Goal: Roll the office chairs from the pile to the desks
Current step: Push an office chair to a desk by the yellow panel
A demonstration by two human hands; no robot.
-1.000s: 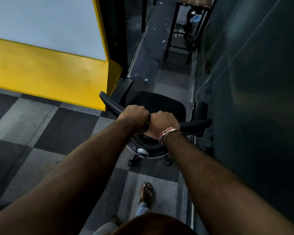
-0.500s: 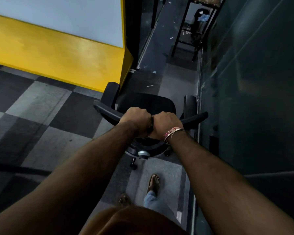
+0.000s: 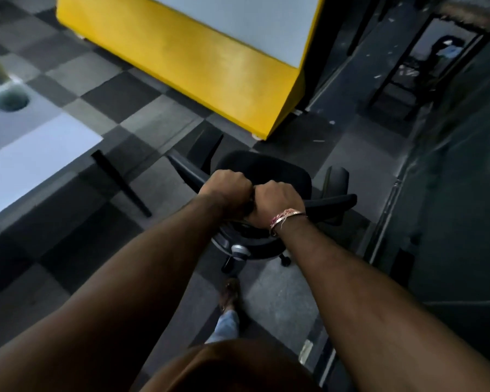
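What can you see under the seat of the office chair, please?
Under the chair seat: a silver knob and two wheels on checkered carpet. The remaining base is hidden by the seat and hands.

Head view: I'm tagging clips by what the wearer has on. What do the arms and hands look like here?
Both forearms are bare, with no sleeve in view. The left hand wears nothing that shows. The right hand has a thin copper-coloured bangle at the wrist, with a pink and red thread band beside it. No rings or gloves can be seen.

A dim room has a grey checkered carpet (image 3: 142,114), with a white desk (image 3: 26,154) left of a yellow partition (image 3: 198,60) and a dark glass wall (image 3: 458,193) to its right.
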